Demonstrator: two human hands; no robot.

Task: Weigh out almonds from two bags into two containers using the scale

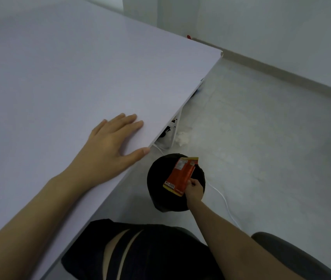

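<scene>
The orange almond bag (180, 175) hangs directly above the mouth of the black bin (156, 190), tilted, with its yellow-edged top end pointing away from the person and its printed label panel facing up. The bag lies flat with no visible bulge, so it is judged empty or nearly so.

Handling: the bag appears to be thin printed film. Expect it to be very light, limp and slick, with no stiffness of its own. Take hold at a sealed edge or a corner, where the film is doubled, and pinch it firmly. A loose hold on the flat face is likely to slip.

The right hand (194, 188) is just above the bin. Its fingers and thumb are closed in a pinch on the near end of the bag.

The left hand (114, 142) lies up and to the left of the bin, palm down on the counter (59, 77) close to its edge. Its fingers are straight and slightly spread, and it holds nothing.

The bin stands on the floor (261, 138) just beside the counter edge. A white cable (225, 203) runs along the floor past the right side of the bin.

No scale, container or second bag is in view.
</scene>
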